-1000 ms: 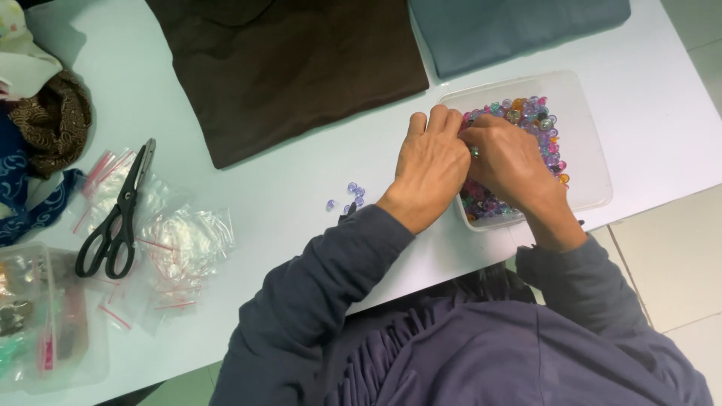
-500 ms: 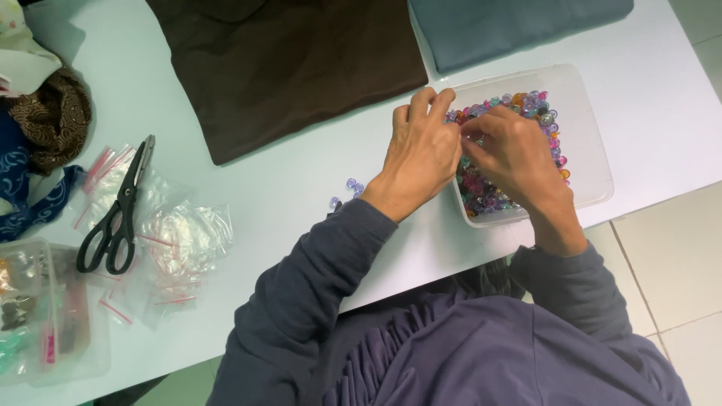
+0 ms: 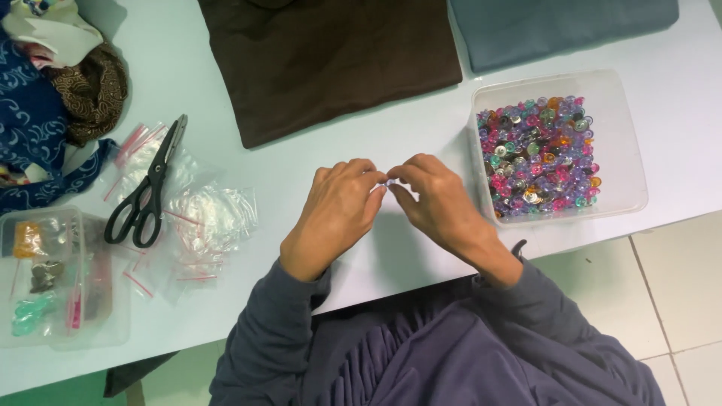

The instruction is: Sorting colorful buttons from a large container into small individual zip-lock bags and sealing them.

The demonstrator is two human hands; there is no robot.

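Place: a sewing or craft workroom | Signs: folded brown cloth (image 3: 331, 60) on white worktop (image 3: 226, 90) | black-handled scissors (image 3: 147, 188) | clear plastic box of coloured snap buttons (image 3: 553, 150)

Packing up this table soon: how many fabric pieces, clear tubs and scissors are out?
Folded flat cloths: 2, brown and grey-blue
Bunched patterned fabrics: count unclear
Clear tubs: 2, the bead tub and the left tub
Scissors: 1
Total: 5, plus the bunched fabrics

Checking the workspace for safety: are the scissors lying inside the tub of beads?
No, the scissors lie on small plastic bags at the table's left, far from the bead tub.
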